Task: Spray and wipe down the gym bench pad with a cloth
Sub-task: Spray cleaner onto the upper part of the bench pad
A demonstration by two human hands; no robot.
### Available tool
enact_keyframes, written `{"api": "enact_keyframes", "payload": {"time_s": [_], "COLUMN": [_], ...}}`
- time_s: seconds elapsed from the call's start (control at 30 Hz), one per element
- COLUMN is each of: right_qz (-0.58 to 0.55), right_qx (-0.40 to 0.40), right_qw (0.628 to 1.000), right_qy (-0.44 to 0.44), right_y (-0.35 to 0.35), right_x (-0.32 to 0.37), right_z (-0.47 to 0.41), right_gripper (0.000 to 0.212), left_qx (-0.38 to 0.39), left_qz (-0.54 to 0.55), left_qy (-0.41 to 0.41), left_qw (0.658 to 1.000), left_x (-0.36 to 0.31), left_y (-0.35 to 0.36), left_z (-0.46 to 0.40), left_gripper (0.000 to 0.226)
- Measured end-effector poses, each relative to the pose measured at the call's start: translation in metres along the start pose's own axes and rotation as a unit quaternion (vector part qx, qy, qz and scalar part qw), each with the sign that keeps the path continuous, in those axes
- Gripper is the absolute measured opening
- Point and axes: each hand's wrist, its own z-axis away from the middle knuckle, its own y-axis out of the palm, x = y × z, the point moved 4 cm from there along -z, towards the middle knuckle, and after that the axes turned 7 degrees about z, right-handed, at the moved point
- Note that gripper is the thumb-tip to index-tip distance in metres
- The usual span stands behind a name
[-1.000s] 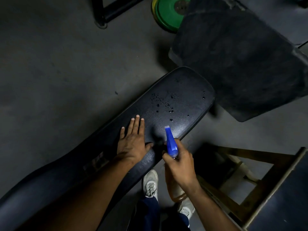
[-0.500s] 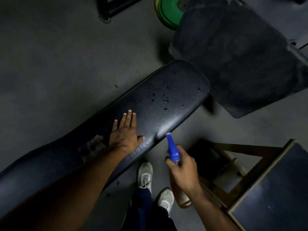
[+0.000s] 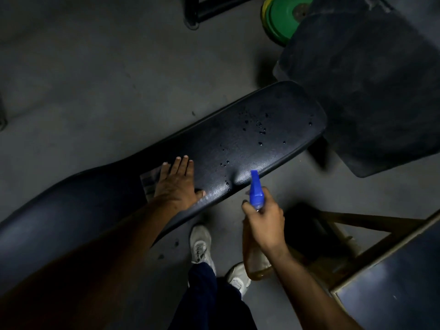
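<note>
The black gym bench pad (image 3: 262,144) runs diagonally from lower left to upper right, with spray droplets (image 3: 259,129) scattered on its far end. My left hand (image 3: 176,184) lies flat on the pad's middle, pressing down a greyish cloth (image 3: 148,184) that shows only past its little-finger side. My right hand (image 3: 264,222) grips a spray bottle (image 3: 256,190) with a blue nozzle and amber liquid. It holds the bottle just off the pad's near edge, nozzle pointing at the pad.
A green weight plate (image 3: 283,17) and a black frame foot (image 3: 202,10) sit at the top. A large dark pad (image 3: 369,91) lies beyond the bench end. A wooden-framed bench (image 3: 381,236) stands at right. My white shoes (image 3: 200,244) stand below the bench edge.
My left hand slid back along the pad away from the droplets, and the cloth now shows under it. My right hand drew the bottle off the pad to its near side.
</note>
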Motion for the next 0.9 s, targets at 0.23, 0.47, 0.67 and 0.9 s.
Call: {"api": "enact_keyframes", "payload": {"time_s": [0.23,0.47,0.67,0.9], "right_qz": [0.030,0.071,-0.002,0.006], "right_qx": [0.013,0.070,0.011,0.025], "right_qw": [0.999,0.991,1.000,0.999], "right_qy": [-0.028,-0.091,-0.023,-0.021], "right_y": [0.007,0.038,0.043,0.051], "right_x": [0.001,0.033,0.033,0.034], "right_z": [-0.003,0.008,0.011,0.004], "right_gripper": [0.038,0.029,0.045,0.038], "left_qx": [-0.029,-0.074,-0.055,-0.034], "left_qz": [0.005,0.025,0.033,0.080], "left_qy": [0.011,0.007,0.001,0.008], "left_qw": [1.000,0.997,0.998,0.996], "left_x": [0.003,0.022,0.042,0.053], "left_y": [-0.001,-0.005,-0.004,0.006], "left_z": [0.014,0.015,0.015,0.015], "left_gripper": [0.100,0.102,0.101,0.103]}}
